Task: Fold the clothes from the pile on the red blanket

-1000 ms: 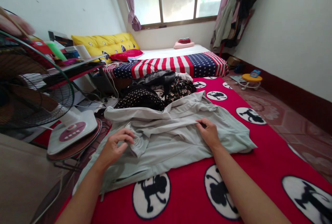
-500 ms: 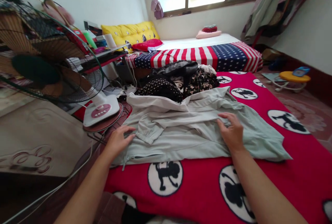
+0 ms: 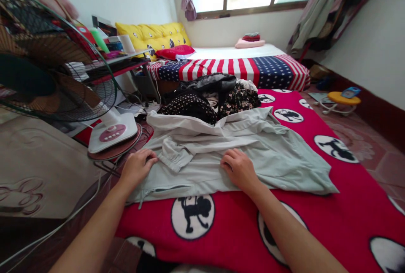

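Observation:
A pale grey-green jacket (image 3: 205,167) lies spread sideways on a red blanket (image 3: 221,231) with monkey prints in white circles. One sleeve (image 3: 177,155) is folded across its left half, and a zip shows along its near edge. My left hand (image 3: 139,165) is closed at the jacket's left edge, fingers curled over the cloth. Near the middle of the jacket, my right hand (image 3: 238,167) has its fingers bent down and closed on the fabric. Its fingertips are partly hidden.
A heap of dark patterned clothes (image 3: 193,106) touches the jacket's far side. At left, a fan (image 3: 110,131) stands on a round stool (image 3: 126,146). Behind lies a bed with a flag-patterned cover (image 3: 218,68). A yellow stool (image 3: 343,98) is at right.
My right hand has moved left across the jacket, from its right part to the middle, and its fingers have closed. My left hand's fingers have curled in at the left edge.

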### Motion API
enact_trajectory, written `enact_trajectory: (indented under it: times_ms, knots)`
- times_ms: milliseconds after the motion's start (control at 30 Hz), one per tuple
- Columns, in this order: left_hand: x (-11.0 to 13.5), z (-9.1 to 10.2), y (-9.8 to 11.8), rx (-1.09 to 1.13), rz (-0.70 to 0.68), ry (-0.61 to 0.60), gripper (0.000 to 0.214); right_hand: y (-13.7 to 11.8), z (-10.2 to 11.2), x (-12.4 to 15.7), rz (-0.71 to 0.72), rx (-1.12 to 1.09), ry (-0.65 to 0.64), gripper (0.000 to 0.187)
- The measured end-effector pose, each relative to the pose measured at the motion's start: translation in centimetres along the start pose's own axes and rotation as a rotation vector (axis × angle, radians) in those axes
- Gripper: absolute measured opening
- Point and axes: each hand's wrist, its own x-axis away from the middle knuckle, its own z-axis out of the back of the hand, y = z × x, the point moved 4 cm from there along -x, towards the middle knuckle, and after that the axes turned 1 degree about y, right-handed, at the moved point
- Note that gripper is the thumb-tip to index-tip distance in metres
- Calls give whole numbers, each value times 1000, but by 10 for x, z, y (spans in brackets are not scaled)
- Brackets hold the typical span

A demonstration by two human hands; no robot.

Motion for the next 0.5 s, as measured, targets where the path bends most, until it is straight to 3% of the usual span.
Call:
enact_trajectory:
  times_ms: [100,167,333,400,500]
  knots:
    - [2,-2,0,-159,21,136,15,4,-2,-1,-35,33,70,10]
    - [4,-6,2,-240,22,150,18,6,-4,0,-60,53,91,9]
    - [16,-10,14,-76,-2,246,23,-3,-4,6,21,-83,156,12]
    - [25,-19,16,8,-21,218,39,-8,-7,8,71,-95,61,10]
    - [35,-39,12,41,-52,56,52,-9,-13,7,55,-58,-45,7]
